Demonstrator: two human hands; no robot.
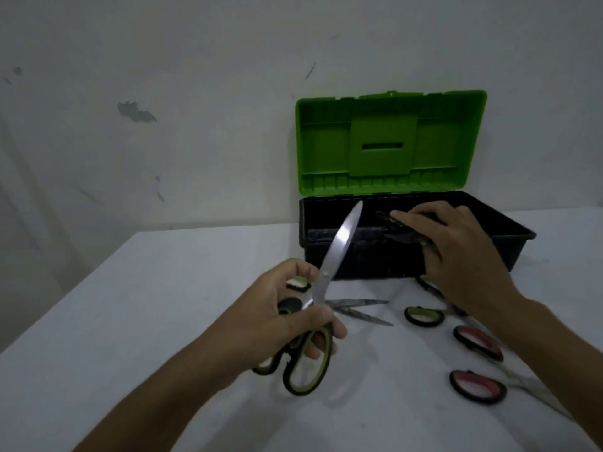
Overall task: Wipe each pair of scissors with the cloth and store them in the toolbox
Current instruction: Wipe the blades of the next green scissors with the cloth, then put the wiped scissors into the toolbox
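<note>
Head view: left hand [287,318] grips green-handled scissors [321,305], their smooth steel blades shut and pointing to 1 o'clock. Right hand [456,256] reaches over the black toolbox [359,256], fingers on a dark item; grasp unclear. Red-handled scissors [478,386] lie on the white worktop [130,305] at 4 o'clock.

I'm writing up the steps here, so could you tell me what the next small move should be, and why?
Probably lift the right hand out of the open toolbox with whatever dark item it grips; I cannot tell whether that is the cloth. The left hand already holds green-handled scissors blade-up, seemingly ready for wiping.
</note>
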